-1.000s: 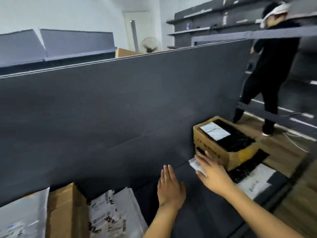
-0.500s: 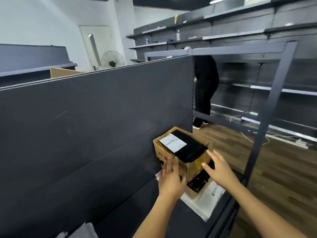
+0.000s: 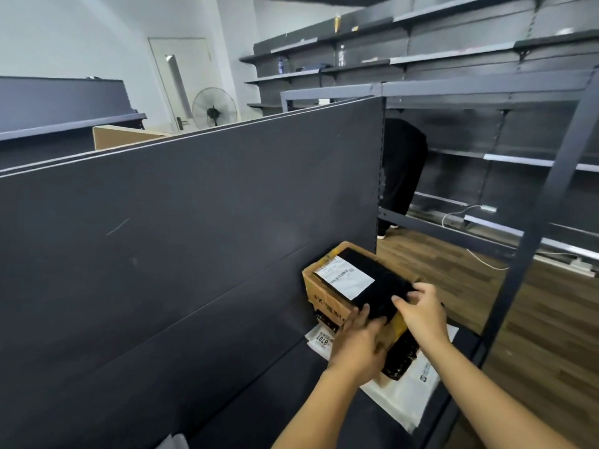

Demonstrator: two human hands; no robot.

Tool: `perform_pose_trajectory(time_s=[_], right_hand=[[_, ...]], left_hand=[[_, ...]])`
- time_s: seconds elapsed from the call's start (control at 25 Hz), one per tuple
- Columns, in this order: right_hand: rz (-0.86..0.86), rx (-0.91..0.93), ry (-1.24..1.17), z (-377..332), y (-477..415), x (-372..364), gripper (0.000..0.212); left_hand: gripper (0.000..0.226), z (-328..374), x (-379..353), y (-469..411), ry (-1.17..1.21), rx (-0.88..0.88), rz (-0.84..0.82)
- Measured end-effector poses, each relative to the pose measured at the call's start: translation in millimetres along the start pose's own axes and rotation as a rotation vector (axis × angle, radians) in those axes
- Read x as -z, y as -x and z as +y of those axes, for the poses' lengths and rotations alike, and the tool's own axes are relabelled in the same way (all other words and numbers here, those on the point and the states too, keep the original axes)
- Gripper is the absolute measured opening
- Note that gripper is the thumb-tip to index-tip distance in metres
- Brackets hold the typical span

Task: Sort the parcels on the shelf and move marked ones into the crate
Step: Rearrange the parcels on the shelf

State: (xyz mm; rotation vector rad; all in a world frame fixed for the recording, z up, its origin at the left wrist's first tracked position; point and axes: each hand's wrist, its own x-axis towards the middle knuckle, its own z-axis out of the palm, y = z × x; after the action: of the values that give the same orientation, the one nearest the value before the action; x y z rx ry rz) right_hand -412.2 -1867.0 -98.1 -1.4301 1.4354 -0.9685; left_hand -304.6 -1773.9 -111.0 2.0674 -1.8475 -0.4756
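- The left hand point(image 3: 358, 343) has its fingers point(image 3: 363, 314) laid up against the near edge of the black plastic mailer bag with a white label point(image 3: 372, 283). They touch it, but whether they are clenched on it cannot be told.
- The right hand point(image 3: 421, 314) has its fingers curled onto the bag's near right corner, pinching the black film.
- A second ago both hands lay flat on the dark grey metal shelf point(image 3: 252, 393), short of the stack. Half a second ago they flanked the brown cardboard box point(image 3: 327, 294); now both are on the bag on top of it. The reach looks finished and the top parcel is being taken up, probably to read its label.
- The bag lies on top of the box, which sits at 1 o'clock from the hands, against the dark back panel point(image 3: 194, 238) at the shelf's right end.
- Count in the stack: one black bag on top, one cardboard box, one glossy black mailer point(image 3: 400, 354) under the box at 5 o'clock, and two white mailers point(image 3: 321, 340) at the bottom, though the exact number of white ones is hard to tell.
- No crate is in view, so the marked parcels' place is somewhere out of frame.
- One person in dark clothes point(image 3: 402, 176) stands at 12 o'clock behind the shelving.
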Motion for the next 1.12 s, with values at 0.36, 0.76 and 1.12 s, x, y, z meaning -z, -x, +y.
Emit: perform_pose_trajectory(time_s=[0.36, 0.76, 1.12], right_hand=[[-0.127, -0.189, -0.058, -2.2, -8.7, -13.6, 0.037], [0.027, -0.245, 0.006, -8.5, -9.2, -17.8, 0.053], [0.064, -0.16, 0.066, -5.0, -6.8, -9.8, 0.012]], left_hand=[[0.054, -0.6, -2.3, 24.9, 0.07, -0.081, -0.003], [0.067, -5.1, -7.2, 33.4, 0.043, -0.14, 0.031], [0.052, -12.8, -8.5, 30.4, 0.012, -0.135, 0.047]])
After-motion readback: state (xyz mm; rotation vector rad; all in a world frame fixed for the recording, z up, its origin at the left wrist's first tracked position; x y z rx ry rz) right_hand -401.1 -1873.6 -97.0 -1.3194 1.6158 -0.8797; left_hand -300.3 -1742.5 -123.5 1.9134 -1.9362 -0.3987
